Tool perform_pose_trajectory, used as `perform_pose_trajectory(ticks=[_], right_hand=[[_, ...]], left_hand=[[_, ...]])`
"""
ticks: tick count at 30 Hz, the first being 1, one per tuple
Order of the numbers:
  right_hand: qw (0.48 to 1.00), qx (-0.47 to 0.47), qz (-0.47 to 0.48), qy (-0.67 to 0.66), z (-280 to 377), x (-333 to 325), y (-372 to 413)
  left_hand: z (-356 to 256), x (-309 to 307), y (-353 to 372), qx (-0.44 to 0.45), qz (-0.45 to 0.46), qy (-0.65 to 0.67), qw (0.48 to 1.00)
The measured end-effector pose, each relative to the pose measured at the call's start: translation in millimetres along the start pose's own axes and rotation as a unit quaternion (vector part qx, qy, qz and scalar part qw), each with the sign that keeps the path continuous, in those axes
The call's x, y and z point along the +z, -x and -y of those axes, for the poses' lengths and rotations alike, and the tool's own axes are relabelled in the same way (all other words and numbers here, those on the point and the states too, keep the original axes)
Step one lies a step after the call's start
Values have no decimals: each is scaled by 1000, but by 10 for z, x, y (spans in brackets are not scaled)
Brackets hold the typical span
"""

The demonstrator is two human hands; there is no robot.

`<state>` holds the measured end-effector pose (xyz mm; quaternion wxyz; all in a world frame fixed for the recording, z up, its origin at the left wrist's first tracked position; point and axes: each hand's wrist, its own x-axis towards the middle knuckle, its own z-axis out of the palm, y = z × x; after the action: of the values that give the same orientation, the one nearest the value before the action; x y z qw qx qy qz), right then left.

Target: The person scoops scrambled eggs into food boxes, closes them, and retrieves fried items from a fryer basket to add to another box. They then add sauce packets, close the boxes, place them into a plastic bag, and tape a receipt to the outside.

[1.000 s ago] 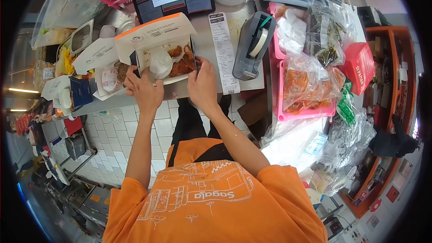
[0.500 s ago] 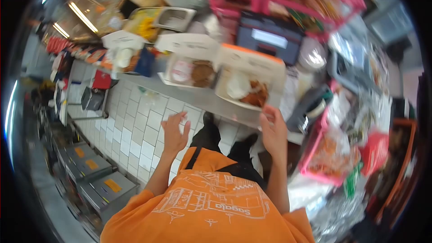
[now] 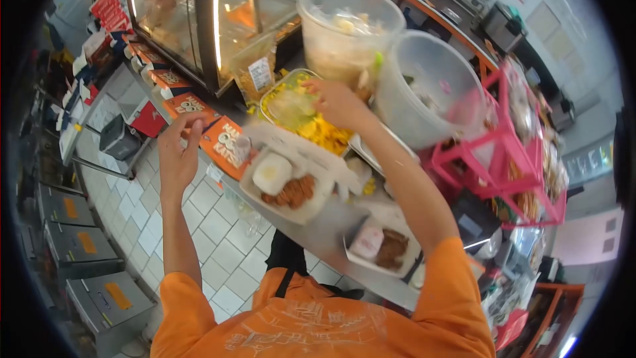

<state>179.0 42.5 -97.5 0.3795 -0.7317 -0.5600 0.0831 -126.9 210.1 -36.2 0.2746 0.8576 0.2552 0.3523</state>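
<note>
My right hand (image 3: 339,103) reaches over a metal tray (image 3: 268,116) that holds pale green and yellow food (image 3: 324,134). Its fingers are apart, with nothing visible in them. Beside the row of orange printed boxes (image 3: 228,149), my left hand (image 3: 179,142) is raised, fingers loosely bent and thumb apart, holding nothing I can see. Between my arms an open meal box (image 3: 318,204) contains a white mound of rice (image 3: 272,171) and brown pieces of food (image 3: 291,192). Nearer my right elbow sits another open box (image 3: 358,252) with a white-and-pink wrapped portion (image 3: 368,242) and a brown piece.
Two large clear tubs (image 3: 351,46) stand behind the tray. A lit glass display case (image 3: 182,26) is at the back left. Pink baskets (image 3: 493,159) with packets stand on the right. Grey bins (image 3: 109,305) line the tiled floor's left side.
The view has turned left and risen. My right hand has gone from beside a meal box to above the food tray. My left hand is now beside the orange boxes.
</note>
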Motion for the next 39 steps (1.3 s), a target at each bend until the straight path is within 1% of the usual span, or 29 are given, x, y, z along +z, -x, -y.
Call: perform_pose_trajectory(ticks=[2, 3, 4, 5, 6, 7, 8, 9, 10, 12, 15, 16, 17, 18, 19, 21, 23, 25, 26, 28, 29, 30, 31, 32, 34, 35, 37, 38, 39], right_hand=[[971, -190, -26, 144, -684, 708, -504], [971, -186, -24, 148, -666, 721, -716], [964, -70, 133, 218, -521, 672, -850], [918, 55, 285, 272, -354, 611, -929], [975, 15, 129, 180, -264, 492, -930], [995, -27, -31, 88, -136, 274, -904], [985, -50, -163, 34, 173, -74, -953], [940, -89, -284, 166, 435, -442, -1033], [875, -82, -430, 208, 492, -692, -1117], [898, -94, -305, 304, -58, -1210, -1432], [885, -94, -323, 321, 351, -868, -1372], [945, -19, -223, 238, 483, -616, -1221], [980, 58, -119, 148, 435, -349, -1046], [985, 93, -18, 147, 8, -66, -879], [978, 126, 83, 142, -440, 210, -726], [879, 247, 238, 331, -846, 438, -685], [885, 243, 223, 330, -1067, 545, -664], [889, 240, 210, 328, -1027, 592, -696], [890, 228, 215, 331, -979, 598, -672], [891, 213, 220, 336, -674, 512, -701], [905, 245, 161, 310, -433, 459, -730], [914, 274, 101, 282, -305, 453, -773], [914, 233, 82, 322, -398, 603, -794], [914, 233, 81, 322, -461, 767, -806], [921, 244, 93, 289, -443, 1000, -919], [922, 242, 91, 289, -394, 1058, -943], [960, 149, 155, 178, -138, 1167, -880], [960, 150, 161, 173, -126, 1265, -838], [958, 179, 175, 137, -124, 1352, -802]], left_hand=[[31, -22, -413, -15, 58, 39, 997], [157, -36, -564, -16, 60, 44, 997], [295, -66, -642, -21, 89, 68, 993], [421, -86, -721, -27, 126, 92, 987], [522, -89, -786, -28, 144, 98, 984], [604, -99, -816, -46, 154, 109, 981], [667, -107, -859, -66, 161, 118, 978], [665, -76, -944, -76, 173, 122, 974], [583, 7, -1045, -84, 222, 163, 958], [400, 276, -1241, -67, 322, 213, 920], [293, 841, -1643, -27, 477, 167, 863], [342, 1059, -1711, 1, 508, 86, 857], [435, 1296, -1726, 30, 535, 4, 844], [639, 1575, -1616, 45, 519, -87, 849], [835, 1803, -1499, 59, 499, -179, 846], [1003, 1948, -1426, 53, 497, -215, 839], [1121, 2033, -1448, 48, 492, -255, 831], [1220, 2097, -1481, 51, 550, -238, 799], [1299, 2184, -1451, 48, 550, -238, 799], [1434, 2358, -1401, 107, 586, -257, 761], [1404, 2347, -1407, 104, 584, -256, 763], [1340, 2324, -1400, 89, 559, -254, 785], [1301, 2301, -1385, 74, 534, -252, 804], [1381, 2341, -1336, 75, 533, -252, 804], [1534, 2409, -1268, 139, 477, -211, 842], [1528, 2393, -1285, 83, 494, -177, 847], [1546, 2363, -1264, 76, 475, -141, 865], [1550, 2359, -1251, 76, 453, -104, 882], [1494, 2369, -1263, 7, 440, -100, 892]])
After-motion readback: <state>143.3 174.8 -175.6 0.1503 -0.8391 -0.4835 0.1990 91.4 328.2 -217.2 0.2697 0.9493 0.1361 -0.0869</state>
